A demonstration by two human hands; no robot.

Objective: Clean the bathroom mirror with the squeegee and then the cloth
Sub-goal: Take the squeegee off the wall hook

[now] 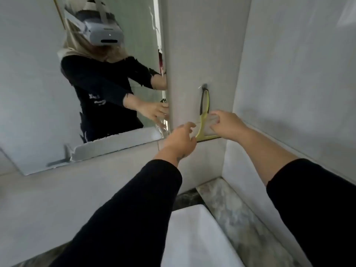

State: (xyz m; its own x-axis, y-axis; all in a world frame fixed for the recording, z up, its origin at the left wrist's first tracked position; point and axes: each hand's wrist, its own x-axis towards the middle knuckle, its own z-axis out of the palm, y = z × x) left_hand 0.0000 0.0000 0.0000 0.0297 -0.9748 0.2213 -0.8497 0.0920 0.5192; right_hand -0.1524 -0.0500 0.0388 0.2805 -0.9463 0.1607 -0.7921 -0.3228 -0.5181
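Note:
A yellow-green squeegee (203, 118) with a dark handle loop hangs from a hook (204, 86) on the white wall right of the mirror (34, 83). Its blade runs along the bottom, just above a tile ledge. My left hand (181, 138) is open, fingers spread, close to the blade's left end. My right hand (225, 123) is open too, fingers curled in front of the squeegee's right side without a clear grip. No cloth is in sight. The mirror reflects a person in a dark top wearing a headset, arms stretched out.
A white basin (194, 234) sits below between my arms, on a grey marbled counter (229, 205). A tap shows only as a reflection low in the mirror. White tiled walls form a corner on the right, close to my right arm.

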